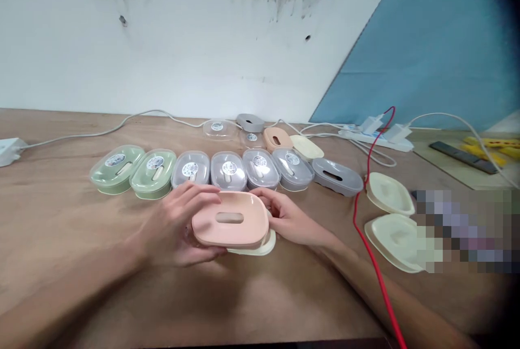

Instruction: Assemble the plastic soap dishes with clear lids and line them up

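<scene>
Between both hands is a pink oval plastic piece [247,232] with a rounded slot in its top. My left hand [182,224] wraps around its left end, thumb below and fingers over the far edge. At the upper right corner, the curled fingers of my right hand [286,216] hold it too, partly hidden behind the rim. A cream plastic base [264,246] shows beneath the pink piece; how the two fit together I cannot tell. Just beyond stands a row of green boxes [153,189] and grey boxes [228,178] with clear, stickered lids.
A grey slotted piece [338,177] ends the row. Behind lie clear lids [219,130], an orange slotted piece [278,139] and a cream piece [307,147]. Cream bases [390,193] sit at right. A red cable [371,257] crosses near my right forearm; a power strip [379,139] stands behind.
</scene>
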`<action>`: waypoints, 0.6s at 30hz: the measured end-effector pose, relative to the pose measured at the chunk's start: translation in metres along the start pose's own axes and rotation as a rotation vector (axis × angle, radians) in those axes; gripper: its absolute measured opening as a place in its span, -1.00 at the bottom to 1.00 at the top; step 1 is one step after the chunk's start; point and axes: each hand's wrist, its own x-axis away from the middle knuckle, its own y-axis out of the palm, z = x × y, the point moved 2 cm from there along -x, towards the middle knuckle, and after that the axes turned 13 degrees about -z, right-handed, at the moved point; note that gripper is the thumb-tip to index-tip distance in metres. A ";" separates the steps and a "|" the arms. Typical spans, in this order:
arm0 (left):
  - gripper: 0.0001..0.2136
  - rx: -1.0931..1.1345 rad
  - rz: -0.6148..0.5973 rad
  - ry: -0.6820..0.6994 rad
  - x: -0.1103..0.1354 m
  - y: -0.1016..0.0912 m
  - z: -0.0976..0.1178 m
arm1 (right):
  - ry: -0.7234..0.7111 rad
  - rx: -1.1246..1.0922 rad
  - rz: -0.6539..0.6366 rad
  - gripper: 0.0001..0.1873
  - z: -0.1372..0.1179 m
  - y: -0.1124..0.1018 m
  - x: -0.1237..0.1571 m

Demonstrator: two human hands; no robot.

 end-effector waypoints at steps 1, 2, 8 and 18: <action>-0.41 -0.003 -0.050 -0.012 0.000 0.001 0.002 | 0.010 0.019 0.004 -0.61 -0.002 0.000 0.002; -0.45 -0.001 -0.090 -0.035 0.000 0.003 0.003 | 0.028 0.035 0.007 -0.64 -0.004 -0.002 0.004; -0.53 -0.007 -0.194 -0.126 0.000 0.015 0.004 | -0.005 0.188 0.079 -0.50 -0.009 -0.023 0.021; -0.09 0.173 -0.221 -0.161 0.002 0.020 -0.003 | -0.170 0.763 0.038 -0.05 -0.012 0.000 0.019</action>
